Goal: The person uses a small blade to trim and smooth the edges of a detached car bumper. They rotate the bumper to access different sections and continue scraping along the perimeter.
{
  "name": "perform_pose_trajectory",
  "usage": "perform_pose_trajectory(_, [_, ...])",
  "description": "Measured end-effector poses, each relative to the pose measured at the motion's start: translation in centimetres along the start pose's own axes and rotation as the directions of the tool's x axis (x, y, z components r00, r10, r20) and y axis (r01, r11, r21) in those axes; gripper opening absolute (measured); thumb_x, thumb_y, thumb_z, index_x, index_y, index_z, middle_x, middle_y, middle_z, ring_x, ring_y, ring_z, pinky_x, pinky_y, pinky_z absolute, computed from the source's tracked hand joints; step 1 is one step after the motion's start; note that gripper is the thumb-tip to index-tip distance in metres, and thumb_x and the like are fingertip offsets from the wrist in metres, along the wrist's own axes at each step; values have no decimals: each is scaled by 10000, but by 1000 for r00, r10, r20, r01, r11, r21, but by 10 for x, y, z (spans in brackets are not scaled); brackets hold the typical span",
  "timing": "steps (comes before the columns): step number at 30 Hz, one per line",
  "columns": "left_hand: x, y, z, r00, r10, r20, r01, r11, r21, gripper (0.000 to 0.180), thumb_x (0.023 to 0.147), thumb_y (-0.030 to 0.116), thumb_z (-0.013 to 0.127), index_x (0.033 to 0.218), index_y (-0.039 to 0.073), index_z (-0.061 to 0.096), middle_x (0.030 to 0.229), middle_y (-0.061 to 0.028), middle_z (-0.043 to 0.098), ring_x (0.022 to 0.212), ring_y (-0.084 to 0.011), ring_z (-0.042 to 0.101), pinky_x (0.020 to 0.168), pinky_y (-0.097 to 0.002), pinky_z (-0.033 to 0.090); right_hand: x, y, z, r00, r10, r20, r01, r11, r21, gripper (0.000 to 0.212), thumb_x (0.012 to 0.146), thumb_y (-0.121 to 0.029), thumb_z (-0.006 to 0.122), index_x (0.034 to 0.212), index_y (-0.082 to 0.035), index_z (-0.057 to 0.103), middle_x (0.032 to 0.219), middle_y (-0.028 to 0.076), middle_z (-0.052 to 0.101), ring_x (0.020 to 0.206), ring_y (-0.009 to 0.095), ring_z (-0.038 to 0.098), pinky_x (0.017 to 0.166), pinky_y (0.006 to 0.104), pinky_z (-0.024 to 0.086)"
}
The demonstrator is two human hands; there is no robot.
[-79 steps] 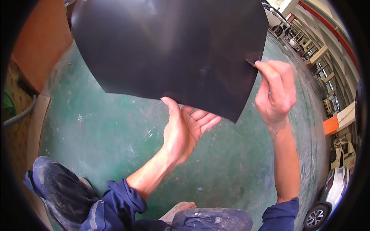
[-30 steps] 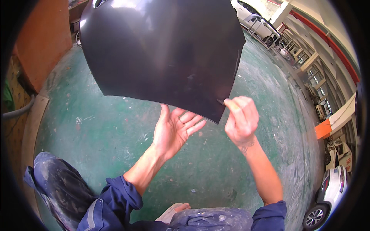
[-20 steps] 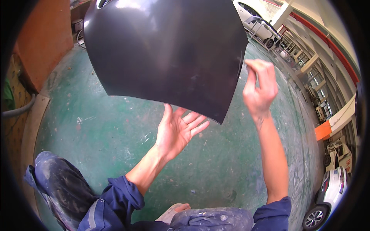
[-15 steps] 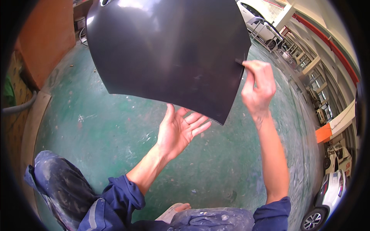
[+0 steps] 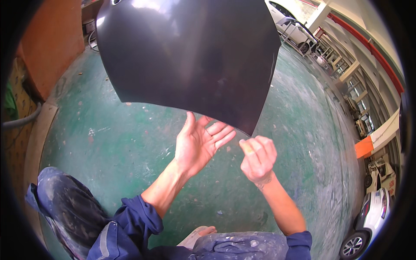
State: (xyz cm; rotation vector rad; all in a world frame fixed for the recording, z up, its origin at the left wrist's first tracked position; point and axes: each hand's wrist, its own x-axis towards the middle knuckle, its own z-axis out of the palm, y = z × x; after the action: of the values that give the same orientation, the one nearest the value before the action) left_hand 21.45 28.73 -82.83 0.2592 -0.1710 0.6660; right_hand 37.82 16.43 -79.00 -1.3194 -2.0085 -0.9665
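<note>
A large, smooth black car body panel (image 5: 186,60) fills the upper middle, its lower edge and pointed right corner toward me. Beneath that edge, my left hand (image 5: 197,141) is palm up with its fingers apart. Its thumb tip and fingertips meet the panel's edge, so whether it bears any weight cannot be told. Just below the pointed corner is my right hand (image 5: 260,160), fingers curled into a pinch. What lies between those fingertips, if anything, is hidden.
Under the panel spreads a scuffed green floor (image 5: 130,143). An orange panel (image 5: 52,47) stands at the far left, near a grey hose (image 5: 24,122). White cars, one (image 5: 372,216) lower right and another (image 5: 290,26) upper right, are parked beyond. My bare foot (image 5: 201,234) shows below.
My right hand has moved down and left from the panel's right edge to its lower corner. The small dark strip seen in its fingers is out of sight. My left hand has barely shifted.
</note>
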Motion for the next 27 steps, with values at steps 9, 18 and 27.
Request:
perform_pose_trajectory(9, [-6,-2,18,995,16,-100,-12,999,40,750,1086,648,276,1291,6,606,1489,-271,538,1438,-433,469,1258,-559,346,34,28,0,885,342,-315,-312,939,142,278,811,201,665,1024,28,708,935,160,666,870,319,674,777,391,565])
perform_pose_trajectory(18, [-6,-1,17,999,2,-48,-2,1000,-3,827,1044,722,310,1339,-2,578,1510,-267,518,1454,-425,448,1261,-550,343,114,96,6,896,144,-420,-151,988,15,278,824,174,652,1014,-18,717,976,133,687,909,308,673,804,387,550])
perform_pose_trajectory(27, [-8,0,19,995,18,-98,-13,999,48,817,1043,720,321,1373,15,567,1488,-237,557,1431,-397,489,1255,-538,351,68,59,3,979,12,-203,-26,997,-67,378,631,77,657,998,25,730,937,139,663,866,330,655,734,424,562])
